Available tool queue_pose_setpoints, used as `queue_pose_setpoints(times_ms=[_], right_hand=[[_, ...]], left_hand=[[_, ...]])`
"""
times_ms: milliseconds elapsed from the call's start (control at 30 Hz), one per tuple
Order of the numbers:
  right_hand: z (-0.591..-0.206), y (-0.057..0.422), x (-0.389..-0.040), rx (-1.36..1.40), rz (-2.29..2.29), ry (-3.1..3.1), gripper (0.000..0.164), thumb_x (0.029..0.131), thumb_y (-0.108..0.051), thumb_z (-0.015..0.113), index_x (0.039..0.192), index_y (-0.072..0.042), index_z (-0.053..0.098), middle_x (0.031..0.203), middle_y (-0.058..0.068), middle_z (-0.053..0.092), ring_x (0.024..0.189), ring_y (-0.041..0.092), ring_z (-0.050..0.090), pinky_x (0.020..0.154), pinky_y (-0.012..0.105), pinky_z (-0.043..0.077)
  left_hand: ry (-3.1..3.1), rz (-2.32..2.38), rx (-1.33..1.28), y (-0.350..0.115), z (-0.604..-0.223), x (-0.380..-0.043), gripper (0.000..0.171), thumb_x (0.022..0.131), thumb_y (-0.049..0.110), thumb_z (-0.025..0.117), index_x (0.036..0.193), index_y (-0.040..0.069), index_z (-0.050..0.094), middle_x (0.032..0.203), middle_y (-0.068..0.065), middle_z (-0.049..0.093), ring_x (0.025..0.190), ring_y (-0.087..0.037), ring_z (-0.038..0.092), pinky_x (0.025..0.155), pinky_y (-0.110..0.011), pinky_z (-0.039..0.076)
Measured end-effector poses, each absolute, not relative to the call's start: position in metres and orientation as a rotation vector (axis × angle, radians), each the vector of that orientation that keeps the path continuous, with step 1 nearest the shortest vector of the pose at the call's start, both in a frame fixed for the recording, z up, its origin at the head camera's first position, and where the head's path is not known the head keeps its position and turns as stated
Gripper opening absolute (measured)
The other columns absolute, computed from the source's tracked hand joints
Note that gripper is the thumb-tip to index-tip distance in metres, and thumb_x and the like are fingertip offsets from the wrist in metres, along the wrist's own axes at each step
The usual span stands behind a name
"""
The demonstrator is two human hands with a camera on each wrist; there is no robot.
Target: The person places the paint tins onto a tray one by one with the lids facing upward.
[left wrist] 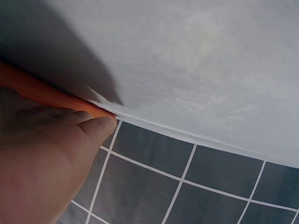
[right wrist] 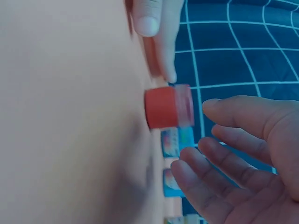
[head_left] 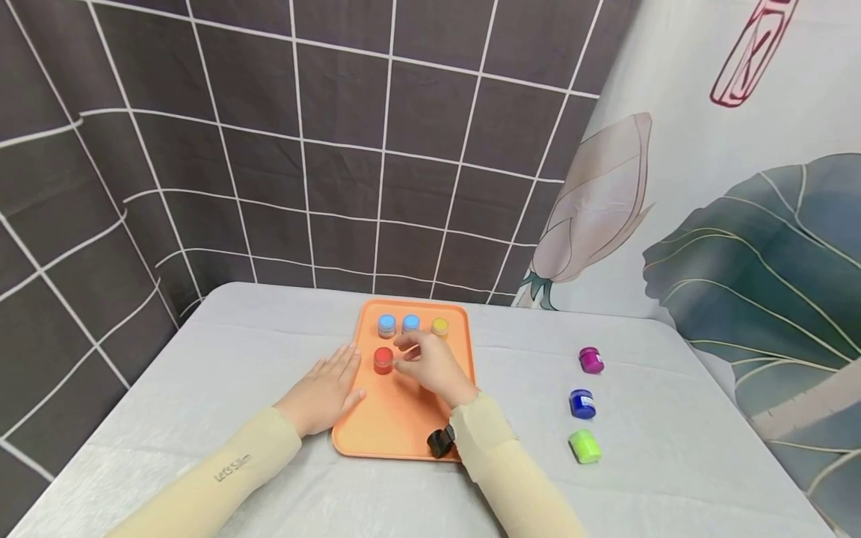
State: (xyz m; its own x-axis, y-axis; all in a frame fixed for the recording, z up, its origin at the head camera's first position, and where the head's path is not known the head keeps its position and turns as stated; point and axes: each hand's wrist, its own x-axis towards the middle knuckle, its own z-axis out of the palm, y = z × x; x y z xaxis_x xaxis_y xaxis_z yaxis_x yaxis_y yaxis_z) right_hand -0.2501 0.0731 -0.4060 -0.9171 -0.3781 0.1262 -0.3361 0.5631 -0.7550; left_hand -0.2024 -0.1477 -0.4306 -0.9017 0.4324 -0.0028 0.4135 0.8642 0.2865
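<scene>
A small red paint jar (head_left: 383, 361) with a clear lid stands upright on the orange tray (head_left: 377, 426). My right hand (head_left: 430, 366) is just to its right, fingers loosely bent and thumb apart from them. In the right wrist view, a gap shows between that hand and the red jar (right wrist: 161, 107), with nothing in the fingers. My left hand (head_left: 326, 392) lies with straight fingers along the tray's left edge. The left wrist view shows the fingers against the tray's orange side (left wrist: 51, 95).
Two light blue jars (head_left: 386, 326) and a yellow jar (head_left: 440, 326) line the tray's far end. On the table to the right lie a magenta jar (head_left: 591, 360), a dark blue jar (head_left: 582, 403) and a lime green jar (head_left: 585, 446). A dark gridded curtain (head_left: 336, 179) hangs behind.
</scene>
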Motion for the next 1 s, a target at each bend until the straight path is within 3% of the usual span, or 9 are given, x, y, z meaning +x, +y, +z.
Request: queue_pose_setpoints(times_ms=[233,467,733,1000], right_hand=[[-0.396,0.100,-0.241,-0.705,-1.193,2.870,0.026,0.089,-0.004,0.075,0.114,0.002,0.070,0.111,0.014,0.070,0.091,0.026,0.069,0.083,0.039,0.059],[-0.395,0.134,-0.237,-0.617,-1.156,2.957,0.025,0.090,-0.003,0.073,0.114,0.002,0.070,0.110,0.013,0.069,0.091,0.026,0.068,0.084,0.041,0.059],[-0.389,0.177,-0.235,-0.621,-1.154,3.074,0.024,0.089,-0.003,0.071,0.111,0.005,0.070,0.106,0.019,0.069,0.090,0.030,0.070,0.080,0.042,0.061],[-0.377,0.212,-0.232,-0.515,-1.156,3.126,0.026,0.091,-0.003,0.070,0.114,0.008,0.068,0.109,0.023,0.068,0.094,0.035,0.070,0.084,0.048,0.059]], left_hand=[[2.967,0.440,0.690,-0.147,-0.428,-0.200,0.068,0.106,0.034,0.052,0.152,-0.012,0.032,0.161,-0.029,0.027,0.151,-0.043,0.023,0.119,-0.060,0.024],[2.965,0.435,0.707,-0.148,-0.430,-0.201,0.068,0.106,0.034,0.051,0.152,-0.012,0.032,0.161,-0.029,0.025,0.151,-0.043,0.022,0.119,-0.061,0.024],[2.958,0.424,0.702,-0.148,-0.429,-0.201,0.069,0.106,0.035,0.051,0.153,-0.012,0.031,0.162,-0.028,0.024,0.151,-0.043,0.022,0.119,-0.061,0.023],[2.960,0.427,0.703,-0.149,-0.430,-0.201,0.069,0.106,0.035,0.050,0.153,-0.011,0.030,0.162,-0.028,0.024,0.151,-0.043,0.021,0.119,-0.061,0.023]])
